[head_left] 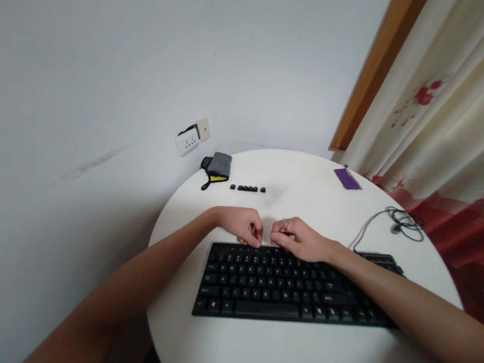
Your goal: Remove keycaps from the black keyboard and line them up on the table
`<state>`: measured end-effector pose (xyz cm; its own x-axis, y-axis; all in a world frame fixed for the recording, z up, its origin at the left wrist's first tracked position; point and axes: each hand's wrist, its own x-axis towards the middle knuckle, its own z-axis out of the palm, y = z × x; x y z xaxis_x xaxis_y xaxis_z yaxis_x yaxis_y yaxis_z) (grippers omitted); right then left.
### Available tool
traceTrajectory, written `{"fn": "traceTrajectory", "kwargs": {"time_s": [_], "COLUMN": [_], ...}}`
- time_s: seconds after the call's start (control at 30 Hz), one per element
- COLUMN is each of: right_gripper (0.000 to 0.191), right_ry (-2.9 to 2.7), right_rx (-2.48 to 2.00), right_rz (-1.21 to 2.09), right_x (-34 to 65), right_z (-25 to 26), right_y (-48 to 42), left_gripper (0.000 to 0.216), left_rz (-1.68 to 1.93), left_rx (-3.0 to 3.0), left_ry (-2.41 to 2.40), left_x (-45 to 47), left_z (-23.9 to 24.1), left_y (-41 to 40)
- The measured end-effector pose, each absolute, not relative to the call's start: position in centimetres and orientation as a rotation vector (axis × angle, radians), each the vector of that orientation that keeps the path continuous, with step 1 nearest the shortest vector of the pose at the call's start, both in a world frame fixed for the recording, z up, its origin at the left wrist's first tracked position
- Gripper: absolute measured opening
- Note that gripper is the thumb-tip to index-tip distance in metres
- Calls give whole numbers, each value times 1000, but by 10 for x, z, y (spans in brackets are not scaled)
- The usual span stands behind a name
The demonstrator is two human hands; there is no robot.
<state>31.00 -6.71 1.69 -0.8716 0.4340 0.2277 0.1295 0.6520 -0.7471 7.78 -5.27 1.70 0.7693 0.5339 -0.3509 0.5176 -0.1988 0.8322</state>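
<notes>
A black keyboard [287, 287] lies on a round white table [286, 349]. My left hand [243, 224] rests at the keyboard's top edge with its fingers curled down onto the upper key row. My right hand [298, 238] sits close beside it, fingers pinched together around a thin metal tool that barely shows. The two hands almost touch above the top row. A short row of loose black keycaps [247, 188] lies on the table behind the hands.
A grey and yellow pouch [216, 168] sits at the table's far left edge, under a wall socket [190, 137]. A purple card [347, 179] lies far right. The keyboard's cable [403, 223] coils at the right. A curtain [450, 120] hangs right.
</notes>
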Motion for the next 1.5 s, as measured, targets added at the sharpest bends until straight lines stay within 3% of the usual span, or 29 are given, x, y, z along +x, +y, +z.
{"fn": "traceTrajectory", "kwargs": {"time_s": [0.2,0.57,0.8,1.03,1.27,1.5], "right_gripper": [33,53,57,57,52,53], "right_ry": [-2559,-2090,-1673,-1609,-1555,-1664], "right_rx": [-505,-849,-1003,-997,-1073,-1034], "right_rz": [907,1450,1183,1152,1325,1131], "right_x": [309,302,303,305,303,305], "right_z": [9,-8,-15,-16,-13,-17], "right_y": [-66,-52,-32,-31,-33,-30], "left_gripper": [28,23,21,18,15,18], "left_rz": [-46,140,807,898,887,825], "left_rx": [1848,1847,1948,2033,2209,2590], "left_ry": [855,837,983,996,982,885], "left_x": [81,87,103,115,113,113], "left_z": [19,11,2,-1,-3,-2], "left_y": [-55,-52,-48,-53,-51,-51]}}
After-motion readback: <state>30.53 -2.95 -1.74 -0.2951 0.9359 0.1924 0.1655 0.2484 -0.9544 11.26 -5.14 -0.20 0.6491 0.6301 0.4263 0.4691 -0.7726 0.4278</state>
